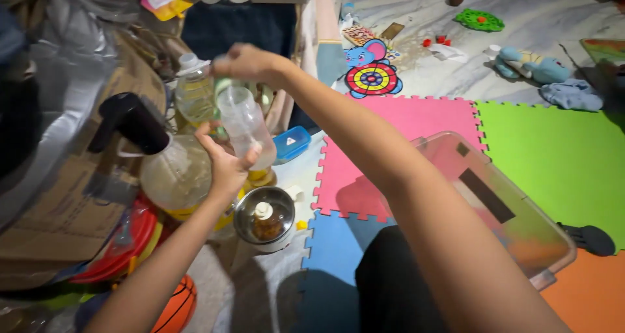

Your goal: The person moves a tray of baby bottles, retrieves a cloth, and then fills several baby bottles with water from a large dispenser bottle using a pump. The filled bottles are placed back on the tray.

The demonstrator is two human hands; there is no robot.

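Clear plastic bottle (246, 126) sits in the middle of the head view, held between both hands above a clutter of containers on the floor. Its long axis runs nearly upright, tilted a little so the top leans up and left toward the right hand (246, 63), which is clenched over the neck or cap from above; what exactly the fingers pinch there is hidden. The left hand (224, 167) comes from below, its fingers curled around the lower body of the bottle, thumb on the near side. So the bottle lies between the hands, top to the right hand, base to the left. Just behind it stands a second bottle with a white cap (194, 92), and to the left a large jug with a black pump top (166, 170). Below the left hand is a round steel pot (263, 219) holding a small brown bottle, close under the held bottle. A blue-lidded box (291, 142) lies just to the right, a transparent storage bin (514, 209) rests on coloured foam mats (560, 151), and an orange ball (179, 304) is at the bottom.
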